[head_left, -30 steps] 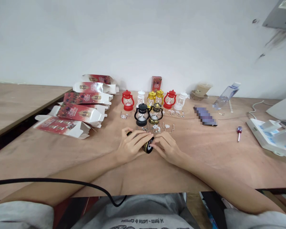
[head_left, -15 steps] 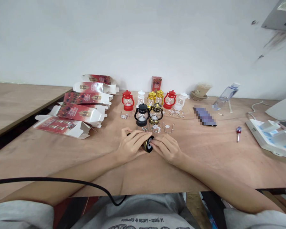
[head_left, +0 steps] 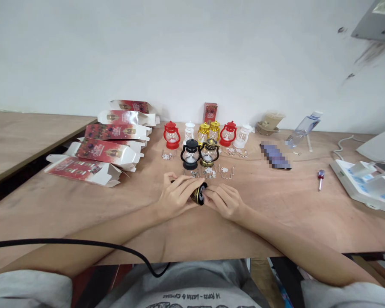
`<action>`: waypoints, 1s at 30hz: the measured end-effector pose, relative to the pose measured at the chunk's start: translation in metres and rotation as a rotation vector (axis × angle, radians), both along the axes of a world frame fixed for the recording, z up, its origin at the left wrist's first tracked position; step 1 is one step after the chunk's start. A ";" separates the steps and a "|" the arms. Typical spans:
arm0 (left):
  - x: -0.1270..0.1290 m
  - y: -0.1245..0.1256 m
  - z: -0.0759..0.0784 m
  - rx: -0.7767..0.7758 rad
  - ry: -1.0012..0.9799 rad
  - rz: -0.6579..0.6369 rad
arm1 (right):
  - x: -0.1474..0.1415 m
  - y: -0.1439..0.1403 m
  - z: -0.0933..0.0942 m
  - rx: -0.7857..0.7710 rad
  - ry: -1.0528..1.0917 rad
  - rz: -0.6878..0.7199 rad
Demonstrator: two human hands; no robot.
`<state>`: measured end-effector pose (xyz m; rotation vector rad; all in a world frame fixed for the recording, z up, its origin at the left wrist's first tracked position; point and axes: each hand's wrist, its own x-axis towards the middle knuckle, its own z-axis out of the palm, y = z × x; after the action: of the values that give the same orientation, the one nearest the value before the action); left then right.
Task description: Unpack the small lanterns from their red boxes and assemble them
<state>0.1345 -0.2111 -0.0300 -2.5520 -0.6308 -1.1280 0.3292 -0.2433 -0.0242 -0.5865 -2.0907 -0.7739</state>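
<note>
Probably a small assembly or packing workshop: around the plywood table [head_left: 276, 214], toy lanterns [head_left: 208, 137] stand beside flattened red boxes [head_left: 105, 149], a screwdriver [head_left: 321, 177] further right.

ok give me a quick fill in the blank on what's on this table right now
1. Both hands, left hand and right hand, meet on a small lantern lying on its ____.
2. Just behind it stand a black lantern and a ____ one.
3. The opened red cartons lie to the person's ____.
4. The screwdriver has a ____ handle.

Missing words: side; bronze; left; red
</note>
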 end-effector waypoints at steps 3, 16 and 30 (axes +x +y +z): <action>0.000 0.000 -0.001 0.005 -0.004 -0.001 | 0.000 0.000 0.001 0.010 0.010 0.017; -0.001 0.002 -0.005 -0.015 -0.013 -0.004 | 0.000 0.001 -0.003 -0.068 0.060 0.020; 0.003 0.001 0.016 0.269 0.094 0.079 | -0.024 -0.008 -0.001 -1.716 1.484 0.474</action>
<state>0.1376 -0.2097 -0.0141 -2.3158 -0.5133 -0.9872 0.3048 -0.2513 -0.0256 -0.9311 -0.8180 1.5440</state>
